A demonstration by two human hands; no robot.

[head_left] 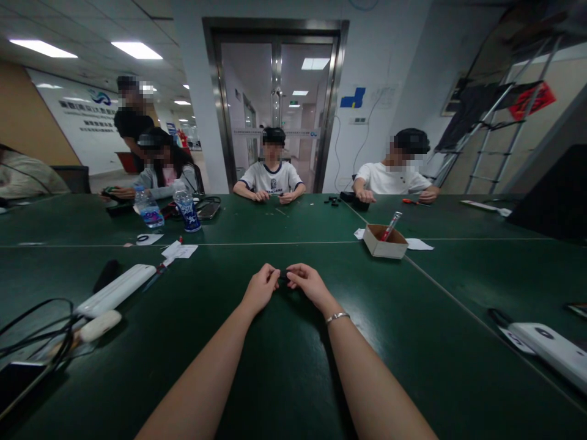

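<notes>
Both my hands meet over the middle of the green table [284, 342]. Between them is a small black piece [283, 276], too small and dark for me to tell its kind. My left hand [262, 287] pinches its left side with thumb and fingers. From the right, my right hand [310, 285] closes its fingertips on the same piece. A silver bracelet [338, 316] circles my right wrist. The fingers partly hide the piece.
A small open box [386, 245] with a red-and-clear tube stands ahead right. Two water bottles [187, 208], papers, a white device [117, 290] and black cables [68, 330] lie left. Another white device [550, 348] is at right. Several people sit across the table.
</notes>
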